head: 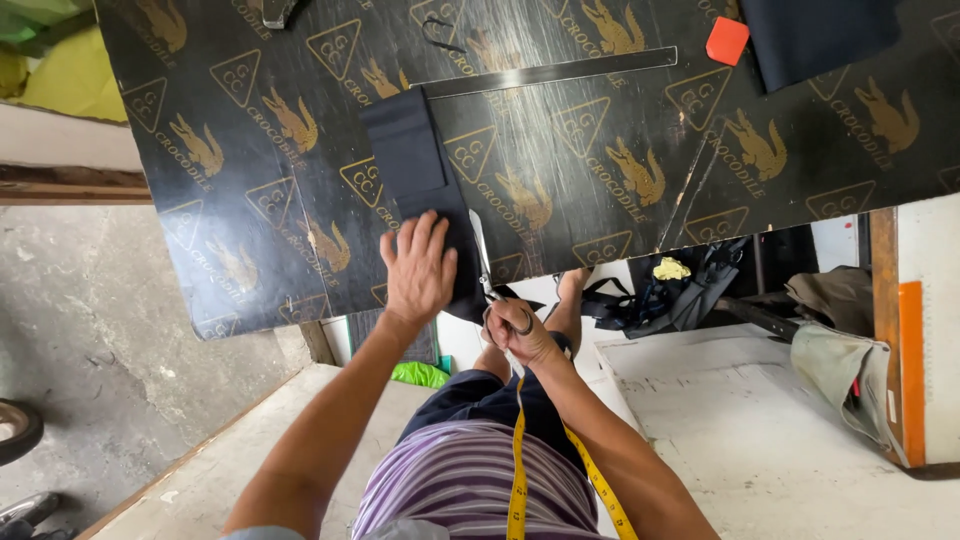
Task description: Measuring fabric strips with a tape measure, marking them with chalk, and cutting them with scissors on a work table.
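The black cutting table [600, 200], patterned in gold, fills the upper half of the frame, its near edge running across the middle. Below it, at lower right, sits a pale worktop [760, 440], and grey concrete floor [90, 330] shows at left.

On the table, left of centre, lies the strip of dark navy fabric [410, 150], running from the upper middle down to the near edge. A long steel ruler [545, 73] lies across the top of the frame, just beside the strip's upper end. Another dark cloth piece [815, 35] sits in the upper right corner, with a small orange-red chalk block [727, 40] just left of it.

Now the hands. The left hand [418, 270] is pressed flat on the lower part of the fabric, fingers spread open, pinning it down. The right hand [520, 330], just below the table edge, is closed around the handles of the scissors [483, 255], whose blades point up along the strip's right edge. Whether the blades are parted, I cannot tell. A yellow tape measure [520, 470] hangs down over the striped shirt at the bottom.

The risk as I read it: the left fingertips sit very near the blades, so a drift left could nick them. And if the flat hand eases off, the cloth could slide at the table edge and the cut could wander.
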